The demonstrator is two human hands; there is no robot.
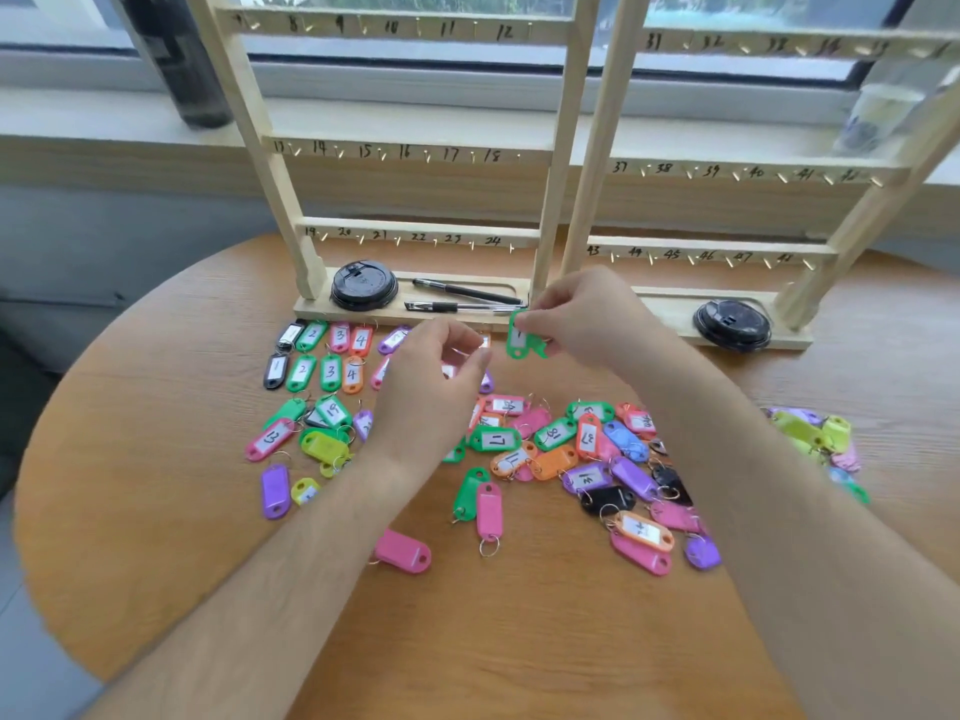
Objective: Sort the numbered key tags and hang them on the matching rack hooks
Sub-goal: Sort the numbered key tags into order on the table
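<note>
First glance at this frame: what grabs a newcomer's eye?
A bright heap of coloured key tags lies strewn across the round wooden table, mid-frame. Just above it, the right hand pinches a green tag in front of two wooden racks at the table's far edge. The racks' numbered hooks in view are bare.

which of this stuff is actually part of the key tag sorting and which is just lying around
Part of the job: green key tag pinched in the right hand; sorted rows of tags; loose tag pile; left rack and right rack with numbered hooks.
Just lying about: two black cup lids; two black pens; dark bottle on the windowsill.
</note>
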